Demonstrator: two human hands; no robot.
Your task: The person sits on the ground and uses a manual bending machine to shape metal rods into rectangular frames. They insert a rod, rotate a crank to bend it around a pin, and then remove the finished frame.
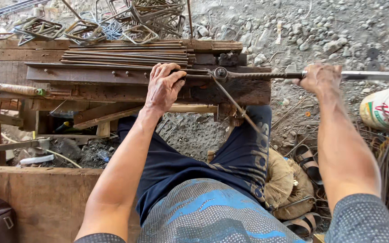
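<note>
- Left hand (165,85) pressed palm-down on a thin steel rod (194,71) at the near edge of the wooden workbench (113,90), fingers curled over it and clamped tight.
- Right hand (321,77) out at 3 o'clock from the left, fist closed around the bending lever (266,75), a ribbed bar with a smooth pipe end jutting further right.
- Lever pivoted at a bolt (221,72) on the bench's right end, just beside the left hand.
- Thin rod bent at the pivot, its free end slanting down toward 5 o'clock across the dark trouser leg (244,148).
- Bundle of straight rusty rods (127,54) stacked on the bench at 11 o'clock from the left hand, touching one another.
- Heap of finished bent stirrups (113,22) on the gravel at 12 o'clock, beyond the bench.
- White printed bucket (386,108) at 4 o'clock from the right hand, well apart.
- Sandals (307,162) and a burlap sack (284,180) on the ground below the right forearm.
- Green-handled tool (5,87) lying at 9 o'clock on the bench's left side.
</note>
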